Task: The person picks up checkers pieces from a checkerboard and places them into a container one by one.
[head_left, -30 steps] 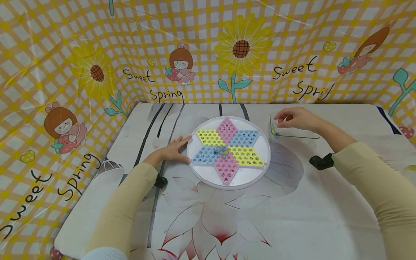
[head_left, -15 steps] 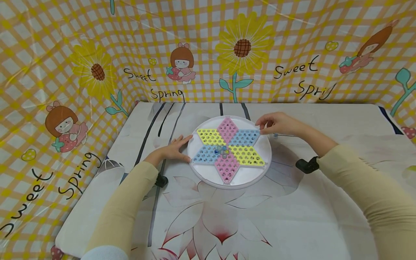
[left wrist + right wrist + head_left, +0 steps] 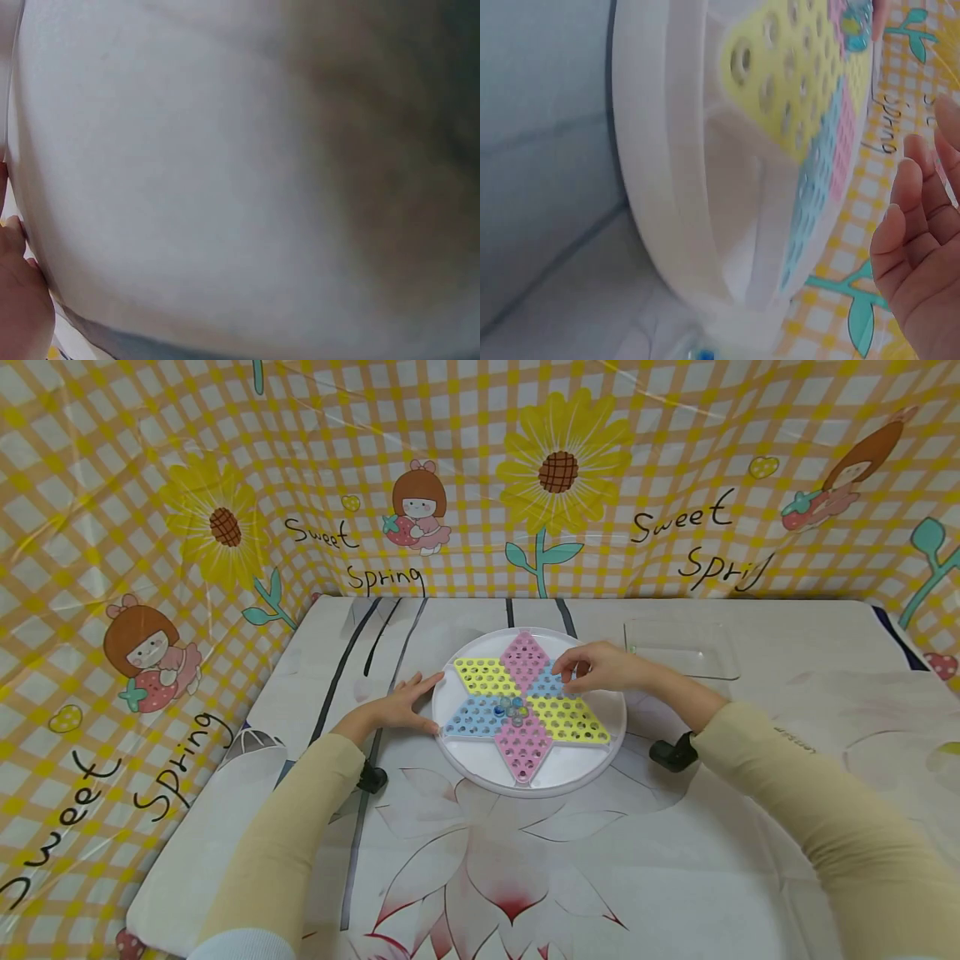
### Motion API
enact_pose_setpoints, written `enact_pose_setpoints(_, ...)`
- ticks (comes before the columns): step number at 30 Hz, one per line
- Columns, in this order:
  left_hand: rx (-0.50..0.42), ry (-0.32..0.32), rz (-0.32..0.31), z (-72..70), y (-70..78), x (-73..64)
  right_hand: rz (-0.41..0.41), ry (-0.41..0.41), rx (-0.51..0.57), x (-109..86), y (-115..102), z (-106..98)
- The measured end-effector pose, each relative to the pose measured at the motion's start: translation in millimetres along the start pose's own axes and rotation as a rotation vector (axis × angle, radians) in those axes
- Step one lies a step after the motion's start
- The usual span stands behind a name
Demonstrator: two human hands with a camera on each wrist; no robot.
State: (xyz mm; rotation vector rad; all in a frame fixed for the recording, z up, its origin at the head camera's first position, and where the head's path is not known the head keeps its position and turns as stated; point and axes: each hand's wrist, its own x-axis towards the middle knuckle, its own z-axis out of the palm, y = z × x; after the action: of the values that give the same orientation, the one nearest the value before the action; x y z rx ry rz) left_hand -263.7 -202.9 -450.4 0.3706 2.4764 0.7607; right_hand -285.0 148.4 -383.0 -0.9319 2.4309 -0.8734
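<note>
A round white Chinese checkers board (image 3: 483, 768) with a pink, yellow and blue star of holes lies on the table. Several glass marbles (image 3: 512, 708) sit near the star's centre. My left hand (image 3: 397, 706) rests its spread fingers and thumb against the board's left rim; the left wrist view catches only part of it. Over the blue upper-right section hovers my right hand (image 3: 600, 667), thumb and index finger brought near each other. No marble shows between them. In the right wrist view, the right hand's (image 3: 930, 255) other fingers are bent and the pinching tips are out of sight.
A clear shallow tray (image 3: 693, 652) stands right of the board, its left part behind the right hand. One blue marble (image 3: 705, 354) shows at the right wrist view's bottom edge. A checked cloth (image 3: 480, 560) hangs behind the printed table (image 3: 570, 877).
My right hand has moved left from the tray's marble corner, past the board's right rim, to above the blue section. The left hand has stayed at the rim.
</note>
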Motion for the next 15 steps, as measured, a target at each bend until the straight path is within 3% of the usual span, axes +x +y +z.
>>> enact_pose_setpoints(7,-0.002,-0.005,-0.016,0.1,0.4,0.2,-0.032,-0.078,0.016,12.1,-4.3,19.4)
enact_pose_setpoints(15,-0.010,-0.002,-0.015,0.0,0.6,-0.2,-0.044,-0.111,0.002,19.4,-12.5,35.2)
